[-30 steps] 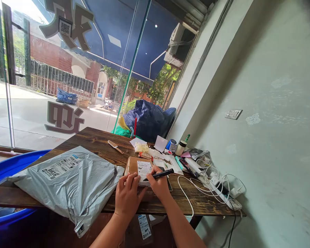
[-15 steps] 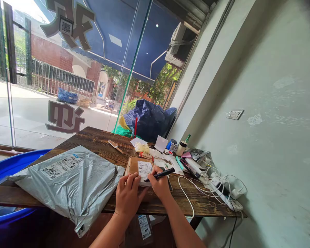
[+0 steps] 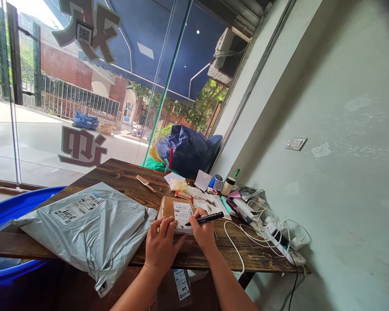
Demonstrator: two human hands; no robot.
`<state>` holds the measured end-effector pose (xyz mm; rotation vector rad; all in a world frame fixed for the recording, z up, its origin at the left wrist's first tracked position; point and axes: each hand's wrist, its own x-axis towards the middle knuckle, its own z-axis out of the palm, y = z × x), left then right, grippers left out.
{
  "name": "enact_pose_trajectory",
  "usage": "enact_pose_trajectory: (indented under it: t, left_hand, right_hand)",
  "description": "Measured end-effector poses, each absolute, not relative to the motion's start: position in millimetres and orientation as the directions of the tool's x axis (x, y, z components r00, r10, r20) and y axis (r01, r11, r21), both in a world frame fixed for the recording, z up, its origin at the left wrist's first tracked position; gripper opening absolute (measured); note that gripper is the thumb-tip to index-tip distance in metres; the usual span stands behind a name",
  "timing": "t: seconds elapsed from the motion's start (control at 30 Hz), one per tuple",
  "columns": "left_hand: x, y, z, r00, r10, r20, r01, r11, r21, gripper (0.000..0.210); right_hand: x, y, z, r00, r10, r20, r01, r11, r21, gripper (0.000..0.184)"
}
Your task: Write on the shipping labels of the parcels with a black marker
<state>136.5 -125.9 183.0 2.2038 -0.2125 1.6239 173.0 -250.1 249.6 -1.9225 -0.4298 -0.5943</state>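
A small brown cardboard parcel (image 3: 168,207) with a white shipping label (image 3: 183,212) lies near the front edge of the wooden table (image 3: 116,175). My left hand (image 3: 161,246) rests flat on the parcel's near edge, fingers together. My right hand (image 3: 203,233) grips a black marker (image 3: 207,218), its tip touching the label's lower part. A small black mark shows on the label near the tip.
A large grey plastic mailer bag (image 3: 84,226) lies left of the parcel, overhanging the table's front edge. A blue tub (image 3: 6,207) sits at the far left. Tape, bottle, papers and white cables with a power strip (image 3: 278,242) crowd the right side by the wall. A knife (image 3: 145,183) lies farther back.
My right hand with the marker has shifted slightly right along the label. My left hand and the parcel have stayed put.
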Motion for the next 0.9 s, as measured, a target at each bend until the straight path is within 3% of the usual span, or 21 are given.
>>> enact_pose_trajectory:
  t: [0.2, 0.9]
  left_hand:
    - [136.8, -126.1, 180.9, 0.31, 0.11, 0.944, -0.353, -0.909, 0.222, 0.032]
    - [137.4, -126.1, 180.7, 0.311, 0.103, 0.945, -0.353, -0.911, 0.215, 0.036]
  right_hand:
    - [173.3, -252.1, 250.4, 0.821, 0.078, 0.565, 0.543, -0.408, -0.733, 0.024]
    - [174.6, -255.7, 252.1, 0.824, 0.044, 0.565, 0.52, -0.455, -0.723, 0.023]
